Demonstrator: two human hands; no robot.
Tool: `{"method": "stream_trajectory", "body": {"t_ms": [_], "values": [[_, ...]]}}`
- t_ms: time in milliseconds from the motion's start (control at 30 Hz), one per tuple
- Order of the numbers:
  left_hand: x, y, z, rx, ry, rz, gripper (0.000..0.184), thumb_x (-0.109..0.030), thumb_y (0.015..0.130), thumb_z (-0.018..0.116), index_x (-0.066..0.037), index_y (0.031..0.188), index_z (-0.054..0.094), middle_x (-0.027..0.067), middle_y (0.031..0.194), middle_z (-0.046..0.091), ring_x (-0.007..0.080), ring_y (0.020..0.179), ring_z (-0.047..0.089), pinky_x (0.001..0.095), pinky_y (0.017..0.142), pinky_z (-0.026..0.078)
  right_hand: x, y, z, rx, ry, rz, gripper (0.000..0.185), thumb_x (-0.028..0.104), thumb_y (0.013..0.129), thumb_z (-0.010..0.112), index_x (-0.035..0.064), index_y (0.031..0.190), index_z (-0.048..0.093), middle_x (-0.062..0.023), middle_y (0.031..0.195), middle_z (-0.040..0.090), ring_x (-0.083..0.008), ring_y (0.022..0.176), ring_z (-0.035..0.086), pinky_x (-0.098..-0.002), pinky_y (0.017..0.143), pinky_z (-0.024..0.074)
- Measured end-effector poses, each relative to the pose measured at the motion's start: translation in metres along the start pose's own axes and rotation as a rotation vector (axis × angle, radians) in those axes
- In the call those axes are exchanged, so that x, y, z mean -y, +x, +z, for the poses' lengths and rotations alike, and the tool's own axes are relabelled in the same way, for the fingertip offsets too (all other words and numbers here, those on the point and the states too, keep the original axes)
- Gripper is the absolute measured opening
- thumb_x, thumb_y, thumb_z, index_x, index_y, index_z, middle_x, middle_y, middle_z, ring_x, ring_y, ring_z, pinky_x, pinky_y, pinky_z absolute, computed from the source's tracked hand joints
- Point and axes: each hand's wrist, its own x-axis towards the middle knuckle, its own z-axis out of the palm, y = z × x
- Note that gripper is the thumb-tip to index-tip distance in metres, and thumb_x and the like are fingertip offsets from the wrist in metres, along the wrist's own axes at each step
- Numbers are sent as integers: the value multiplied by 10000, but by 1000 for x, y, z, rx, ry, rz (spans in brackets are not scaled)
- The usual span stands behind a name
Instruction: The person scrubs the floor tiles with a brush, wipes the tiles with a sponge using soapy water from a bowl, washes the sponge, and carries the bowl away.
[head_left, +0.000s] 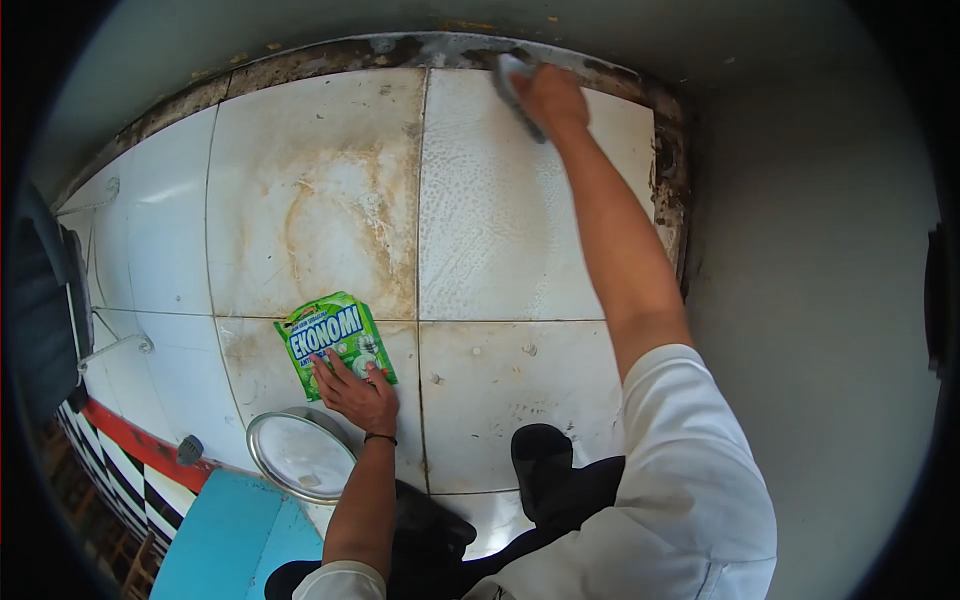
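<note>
My right hand (557,97) is closed around a grey scrub brush (517,98), slightly blurred, its bristle side against a pale floor tile near the far edge. Wet, foamy streaks cover that tile (490,220). My left hand (360,395) lies with fingers spread on a green pouch (325,318) labelled EKONOMI, which rests flat on the tiles. Just below the left hand stands a round metal container (254,442) with a whitish surface inside its rim; my left forearm is close to its right side.
Brown stains mark the tile (300,220) left of the wet one. A grey wall (800,300) bounds the right side. At the left are a dark object (45,300) with metal legs, a red edge (135,440) and a blue block (230,530). My black shoe (541,450) is on the floor.
</note>
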Motion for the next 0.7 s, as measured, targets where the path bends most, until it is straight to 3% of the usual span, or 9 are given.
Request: {"method": "stream_trajectory", "body": {"t_ms": [33,100,200,233,300,433,533,600,700], "values": [[1,1,0,-2,-2,10,668,-305,913,547,-33,1498,370,205,1582,294,379,1448,283,517,1157,203,40,-16,13,57,44,-84,495,463,942,605,7,1102,711,-213,1142,694,-356,1095,663,-442,942,532],[1,1,0,13,-3,14,666,-291,906,550,-28,1493,376,201,1581,300,375,1447,288,517,1156,204,101,-42,33,141,70,-182,438,421,940,621,36,1130,708,-157,1185,691,-332,1132,651,-432,963,526],[3,2,-5,31,-2,18,666,-274,896,553,-22,1488,380,195,1579,309,372,1446,292,521,1153,209,102,-39,40,132,62,-229,437,431,945,610,45,1121,714,-175,1162,695,-337,1121,655,-441,947,534],[2,1,-5,37,-3,4,667,-268,893,553,-19,1487,381,194,1578,312,371,1445,292,523,1151,211,78,-31,33,75,2,-229,459,457,953,591,44,1110,715,-189,1153,694,-348,1106,661,-448,929,542],[2,1,-4,35,-33,4,672,-272,890,555,-16,1486,381,190,1578,315,374,1442,295,529,1147,217,16,-18,0,-22,-24,-29,447,464,931,620,54,1073,729,-165,1125,712,-336,1062,684,-447,900,555],[-1,3,-4,44,-23,-22,697,-293,881,565,-9,1488,373,195,1581,309,383,1436,298,542,1137,228,-159,18,-47,-244,-130,239,538,489,939,589,-18,1078,704,-262,1144,674,-379,1109,650,-471,926,529],[-1,4,-3,48,-6,-6,734,-349,870,561,5,1482,363,211,1580,295,392,1427,298,537,1129,240,-158,20,-50,-326,-189,280,531,477,941,591,-27,1067,701,-257,1147,677,-381,1113,649,-467,939,524],[0,5,-3,54,7,-5,746,-352,864,569,8,1483,359,214,1579,293,390,1427,296,539,1126,239,-108,34,-16,-305,-101,185,509,469,941,593,-13,1060,704,-243,1129,689,-379,1107,654,-464,937,527],[-1,2,-5,64,-2,6,742,-330,872,578,0,1495,347,208,1582,290,386,1438,284,532,1136,218,46,0,21,-92,93,31,384,360,959,588,19,1076,720,-200,1191,680,-365,1096,668,-451,912,556]]}}
